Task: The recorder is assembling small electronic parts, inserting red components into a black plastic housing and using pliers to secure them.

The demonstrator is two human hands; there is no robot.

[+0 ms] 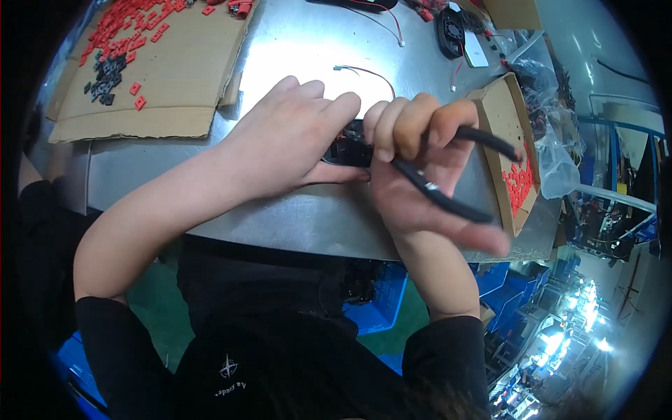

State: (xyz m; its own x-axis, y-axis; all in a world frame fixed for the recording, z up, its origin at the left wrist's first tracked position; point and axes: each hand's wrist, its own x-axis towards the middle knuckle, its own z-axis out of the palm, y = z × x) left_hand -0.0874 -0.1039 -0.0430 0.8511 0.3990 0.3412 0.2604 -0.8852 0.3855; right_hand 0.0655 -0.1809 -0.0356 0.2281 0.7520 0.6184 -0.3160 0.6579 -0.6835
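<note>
My left hand [301,129] is closed around a small black plastic housing [348,148], holding it just above the metal table's front part. Dark inner parts show in the housing's near side; the rest is covered by fingers. In my right hand [420,154] is a pair of pliers [448,200] with black handles. The handles stand apart and point to the right, one passing under my curled fingers and the other along the thumb. The pliers' jaws are hidden between my hands, close to the housing. A thin red and dark wire with a small connector [340,68] extends beyond my hands.
At the far left lies a cardboard tray [175,115] with red and black small plastic parts [108,77]. A cardboard box [509,105] on the right holds red pieces [518,183]. Further back sit a black fan unit [450,33] and plastic bags [553,140]. Blue crates [381,301] stand below.
</note>
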